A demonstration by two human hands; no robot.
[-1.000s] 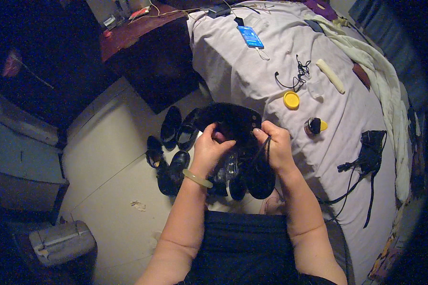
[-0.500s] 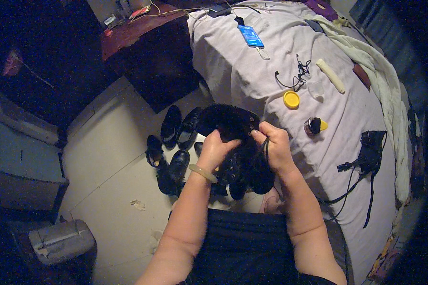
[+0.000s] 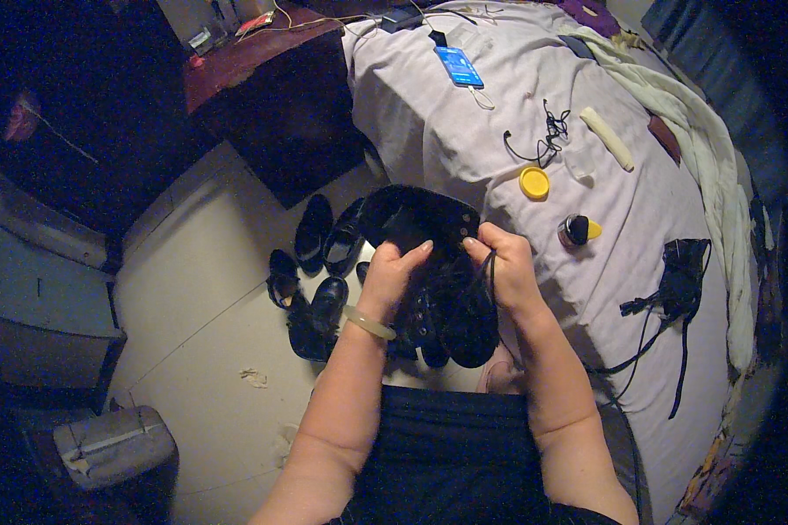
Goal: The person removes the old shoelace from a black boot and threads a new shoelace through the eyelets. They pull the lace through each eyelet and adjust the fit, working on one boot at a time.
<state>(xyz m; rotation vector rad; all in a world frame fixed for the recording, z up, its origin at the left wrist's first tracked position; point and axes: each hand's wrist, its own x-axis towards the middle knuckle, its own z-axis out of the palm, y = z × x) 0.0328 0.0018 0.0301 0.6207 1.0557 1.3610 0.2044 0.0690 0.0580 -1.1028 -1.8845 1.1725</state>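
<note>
The black boot (image 3: 453, 273) is hanging in front of the person's lap, beside the bed (image 3: 451, 144) and above the dark shoes (image 3: 313, 234) on the floor. The right hand (image 3: 510, 265) is pinching its eyelet edge, staying put while a lace (image 3: 490, 265) is dangling by the palm. The left hand (image 3: 392, 276) is shifting: compared with 1 s earlier, its thumb is pointing higher and its fingers are hiding, so the right hand is doing the steadying while the left is adjusting at the opening. In this dimness I cannot tell whether the left fingers are gripping anything.
</note>
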